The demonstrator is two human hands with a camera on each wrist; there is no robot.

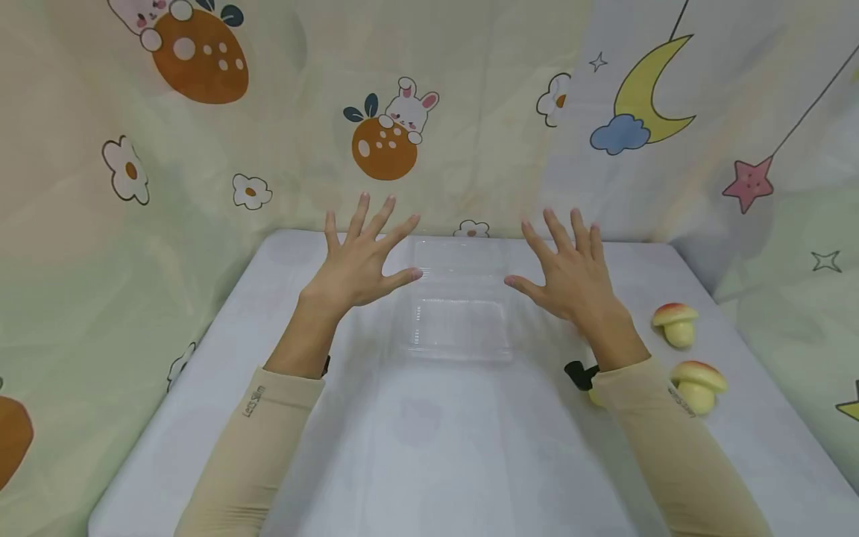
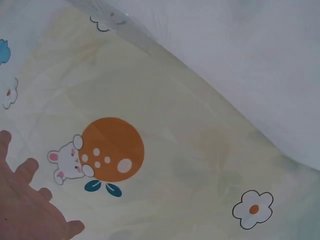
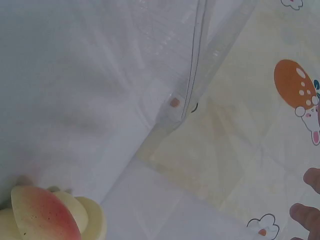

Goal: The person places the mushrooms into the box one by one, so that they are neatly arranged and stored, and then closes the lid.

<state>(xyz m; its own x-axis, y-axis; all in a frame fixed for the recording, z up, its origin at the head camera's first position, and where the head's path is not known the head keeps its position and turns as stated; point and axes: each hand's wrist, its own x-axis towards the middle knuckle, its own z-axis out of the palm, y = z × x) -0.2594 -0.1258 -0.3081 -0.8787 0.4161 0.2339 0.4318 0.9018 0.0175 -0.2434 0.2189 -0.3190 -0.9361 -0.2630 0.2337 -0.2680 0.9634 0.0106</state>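
My left hand (image 1: 356,265) is held up with its fingers spread, left of a clear plastic container (image 1: 459,324). On the other side, my right hand (image 1: 570,272) is likewise spread, holding nothing. The container stands open towards the back of the table, its lid (image 1: 459,257) folded back. Both thumbs point inward at it. Part of the left hand (image 2: 30,205) shows at the lower left of its wrist view. In the right wrist view, fingertips (image 3: 306,217) reach in at the right edge, and the container (image 3: 170,50) appears at the top.
Two toy mushrooms with reddish caps lie at the right, a farther one (image 1: 678,333) and a nearer one (image 1: 698,395). Another yellow piece (image 1: 596,397) is mostly hidden beneath my right wrist. A white-covered table (image 1: 429,455) meets printed cloth walls (image 1: 295,134) behind and beside it.
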